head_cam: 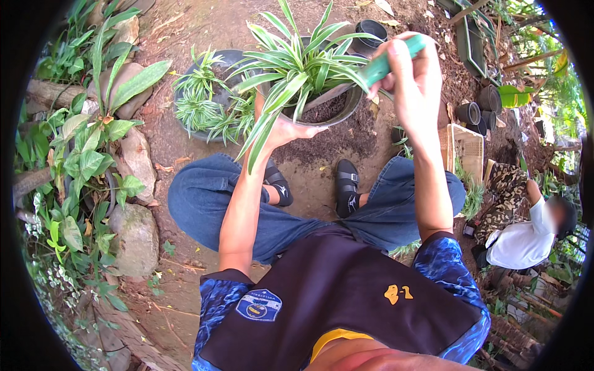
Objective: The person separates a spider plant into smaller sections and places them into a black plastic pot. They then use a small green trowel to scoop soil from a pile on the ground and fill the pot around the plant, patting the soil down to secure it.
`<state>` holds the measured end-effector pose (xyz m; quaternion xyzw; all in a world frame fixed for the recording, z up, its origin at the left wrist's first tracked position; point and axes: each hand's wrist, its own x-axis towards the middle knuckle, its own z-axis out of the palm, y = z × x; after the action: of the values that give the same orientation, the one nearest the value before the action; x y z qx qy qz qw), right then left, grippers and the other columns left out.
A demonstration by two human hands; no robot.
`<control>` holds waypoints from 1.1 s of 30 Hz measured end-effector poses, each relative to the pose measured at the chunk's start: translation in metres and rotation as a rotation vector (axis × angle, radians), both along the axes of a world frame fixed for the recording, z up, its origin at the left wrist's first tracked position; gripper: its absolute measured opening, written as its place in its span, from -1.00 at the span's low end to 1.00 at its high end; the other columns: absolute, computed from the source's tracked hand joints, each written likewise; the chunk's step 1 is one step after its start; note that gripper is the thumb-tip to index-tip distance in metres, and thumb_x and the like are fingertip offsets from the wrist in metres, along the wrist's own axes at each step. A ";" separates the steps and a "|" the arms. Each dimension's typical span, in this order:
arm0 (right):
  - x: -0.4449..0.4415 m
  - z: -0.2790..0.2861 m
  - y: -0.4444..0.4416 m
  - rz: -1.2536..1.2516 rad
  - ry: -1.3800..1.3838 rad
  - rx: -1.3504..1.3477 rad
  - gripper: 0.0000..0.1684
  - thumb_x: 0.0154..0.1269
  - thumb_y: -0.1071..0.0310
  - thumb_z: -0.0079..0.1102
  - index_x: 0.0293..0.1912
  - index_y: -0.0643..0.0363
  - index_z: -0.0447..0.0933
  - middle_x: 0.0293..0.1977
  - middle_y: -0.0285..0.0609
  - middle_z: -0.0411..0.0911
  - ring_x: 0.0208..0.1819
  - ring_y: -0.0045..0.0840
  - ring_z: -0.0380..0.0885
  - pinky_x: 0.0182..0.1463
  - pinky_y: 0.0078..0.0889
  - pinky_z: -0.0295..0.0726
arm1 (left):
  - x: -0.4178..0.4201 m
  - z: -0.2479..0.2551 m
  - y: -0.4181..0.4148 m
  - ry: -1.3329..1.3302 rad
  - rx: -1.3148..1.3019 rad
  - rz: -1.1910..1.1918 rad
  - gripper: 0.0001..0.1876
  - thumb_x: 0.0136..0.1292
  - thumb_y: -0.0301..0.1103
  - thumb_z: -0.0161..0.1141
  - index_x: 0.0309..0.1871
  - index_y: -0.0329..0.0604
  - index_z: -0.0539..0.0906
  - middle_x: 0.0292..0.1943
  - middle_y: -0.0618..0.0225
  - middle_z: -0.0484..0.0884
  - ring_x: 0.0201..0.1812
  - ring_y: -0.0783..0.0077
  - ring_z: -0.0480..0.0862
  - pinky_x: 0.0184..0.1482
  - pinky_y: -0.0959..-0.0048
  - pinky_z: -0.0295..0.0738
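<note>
My left hand [287, 132] grips the near rim and side of a dark plastic pot [350, 113]. A spider plant [297, 69] with white-edged leaves stands in it, over dark soil [327, 109]. My right hand [410, 74] is closed on the green handle of a hand trowel [385, 65]. The trowel's metal blade reaches down into the pot, between the leaves and the right rim; leaves hide part of it.
A wide dark basin [185, 118] with small spider plants stands to the left. Empty black pots [371, 32] lie beyond. Stones [134, 239] border the left. At right are a plastic crate [466, 148], stacked pots [489, 99] and a seated person [519, 232].
</note>
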<state>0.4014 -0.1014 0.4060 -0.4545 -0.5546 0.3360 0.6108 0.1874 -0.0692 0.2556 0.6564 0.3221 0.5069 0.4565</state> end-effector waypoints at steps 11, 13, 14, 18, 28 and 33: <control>0.007 0.008 -0.006 -0.031 -0.021 0.012 -0.73 0.57 0.31 0.14 0.03 0.28 0.35 -0.28 -0.11 0.56 -0.48 -0.56 0.62 -0.58 -0.56 0.59 | -0.001 -0.009 0.000 0.013 -0.126 -0.090 0.05 -0.46 -0.31 0.78 0.28 -0.36 0.52 0.11 0.07 0.71 0.12 0.18 0.71 0.31 0.23 0.56; 0.011 0.008 -0.005 -0.065 0.033 0.038 -0.73 0.57 0.31 0.14 0.03 0.28 0.35 -0.30 -0.11 0.56 -0.49 -0.57 0.62 -0.60 -0.57 0.58 | -0.002 -0.011 -0.001 0.056 -0.132 -0.094 0.05 -0.46 -0.27 0.78 0.28 -0.32 0.55 0.12 0.08 0.72 0.11 0.19 0.72 0.31 0.24 0.56; 0.009 0.009 -0.008 -0.039 0.011 0.034 -0.73 0.57 0.29 0.15 0.04 0.27 0.36 -0.31 -0.12 0.56 -0.50 -0.57 0.62 -0.61 -0.58 0.57 | -0.002 -0.011 -0.002 0.080 -0.114 -0.087 0.05 -0.46 -0.25 0.78 0.28 -0.31 0.56 0.13 0.08 0.72 0.12 0.18 0.72 0.31 0.23 0.55; 0.007 0.005 -0.005 -0.022 -0.034 -0.030 -0.73 0.56 0.29 0.16 0.02 0.27 0.38 -0.32 -0.13 0.56 -0.53 -0.58 0.61 -0.60 -0.59 0.56 | -0.004 -0.021 0.000 0.081 -0.206 -0.103 0.06 -0.49 -0.21 0.78 0.28 -0.29 0.57 0.15 0.10 0.71 0.14 0.18 0.71 0.36 0.22 0.49; 0.020 0.009 -0.005 -0.097 0.005 -0.025 -0.70 0.56 0.25 0.17 0.03 0.29 0.40 -0.31 -0.16 0.56 -0.57 -0.59 0.58 -0.60 -0.56 0.56 | -0.005 -0.004 -0.003 0.173 0.028 -0.023 0.08 -0.47 -0.16 0.78 0.31 -0.27 0.56 0.19 0.12 0.68 0.19 0.11 0.67 0.42 0.19 0.40; 0.020 0.005 -0.002 -0.085 -0.081 -0.038 -0.72 0.57 0.24 0.15 0.01 0.27 0.42 -0.34 -0.16 0.58 -0.60 -0.62 0.55 -0.58 -0.61 0.51 | -0.004 -0.007 -0.003 0.129 -0.003 -0.029 0.09 -0.47 -0.09 0.77 0.31 -0.27 0.57 0.18 0.11 0.69 0.21 0.08 0.65 0.48 0.15 0.32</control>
<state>0.4215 -0.1037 0.4112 -0.5023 -0.5524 0.3016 0.5930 0.1830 -0.0721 0.2490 0.6915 0.3421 0.4565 0.4431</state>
